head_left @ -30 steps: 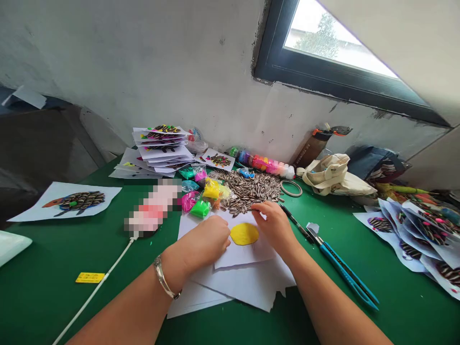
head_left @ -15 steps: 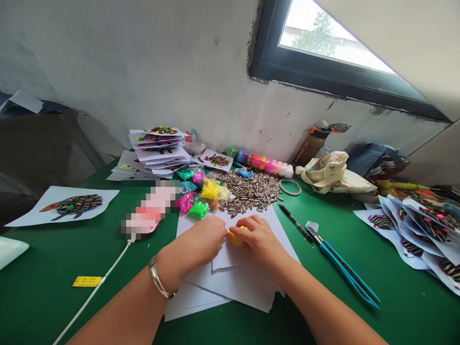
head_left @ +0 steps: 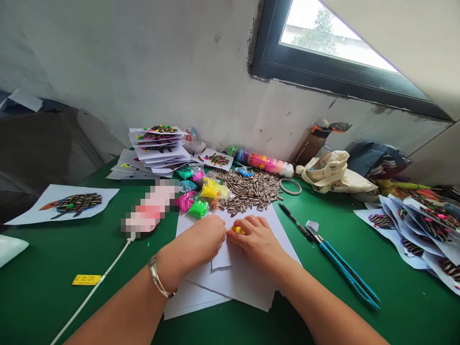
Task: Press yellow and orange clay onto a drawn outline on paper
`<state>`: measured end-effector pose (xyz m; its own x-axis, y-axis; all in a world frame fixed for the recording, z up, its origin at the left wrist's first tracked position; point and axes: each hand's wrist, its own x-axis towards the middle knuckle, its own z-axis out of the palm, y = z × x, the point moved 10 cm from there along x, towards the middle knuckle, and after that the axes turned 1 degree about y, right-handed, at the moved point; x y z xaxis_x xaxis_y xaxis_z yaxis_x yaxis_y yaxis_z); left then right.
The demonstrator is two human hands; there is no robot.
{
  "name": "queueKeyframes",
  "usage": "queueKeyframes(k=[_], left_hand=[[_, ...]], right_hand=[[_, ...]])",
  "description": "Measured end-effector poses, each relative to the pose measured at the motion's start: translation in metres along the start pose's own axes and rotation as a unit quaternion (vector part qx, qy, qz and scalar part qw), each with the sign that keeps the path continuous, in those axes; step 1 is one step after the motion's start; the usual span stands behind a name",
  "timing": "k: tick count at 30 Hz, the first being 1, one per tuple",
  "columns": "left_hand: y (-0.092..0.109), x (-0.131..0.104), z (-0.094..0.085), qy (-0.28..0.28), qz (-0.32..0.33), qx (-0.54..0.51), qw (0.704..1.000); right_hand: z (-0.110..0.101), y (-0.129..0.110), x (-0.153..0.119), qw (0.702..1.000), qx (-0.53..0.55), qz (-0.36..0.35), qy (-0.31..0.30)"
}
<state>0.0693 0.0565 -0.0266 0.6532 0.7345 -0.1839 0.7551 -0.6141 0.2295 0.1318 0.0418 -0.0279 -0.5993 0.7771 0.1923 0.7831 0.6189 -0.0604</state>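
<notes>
A: How are the hands?
B: The left hand (head_left: 205, 239) is curled, knuckles up, over the top sheet (head_left: 222, 262); I can't tell whether it grips anything. The right hand (head_left: 257, 239) arches its bent fingers over the yellow piece (head_left: 237, 230), touching it; whether it pinches it, I can't see.
A: Anything different from a second ago?
B: Yes. Then the yellow shape lay bare between the hands, and the right fingers were up by the seeds (head_left: 247, 189). Now that hand covers most of it.
A: So where's the yellow piece exactly?
B: On the top sheet, under the right fingers and just beside the left hand. Only a small patch shows.
A: And around them?
B: Seeds and bagged clay (head_left: 199, 208) beyond, a pen (head_left: 294, 221) and a blue-handled tool (head_left: 347, 273) to the right, on the green desk (head_left: 406, 316).
</notes>
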Motion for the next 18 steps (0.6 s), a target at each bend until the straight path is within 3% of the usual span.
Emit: queueKeyframes(k=[12, 18], left_hand=[[0.001, -0.001, -0.002, -0.005, 0.002, 0.001, 1.000], [0.002, -0.001, -0.002, -0.005, 0.005, 0.001, 1.000]], right_hand=[[-0.004, -0.004, -0.002, 1.000, 0.015, -0.007, -0.010], [-0.012, 0.009, -0.005, 0.997, 0.064, 0.025, 0.035]])
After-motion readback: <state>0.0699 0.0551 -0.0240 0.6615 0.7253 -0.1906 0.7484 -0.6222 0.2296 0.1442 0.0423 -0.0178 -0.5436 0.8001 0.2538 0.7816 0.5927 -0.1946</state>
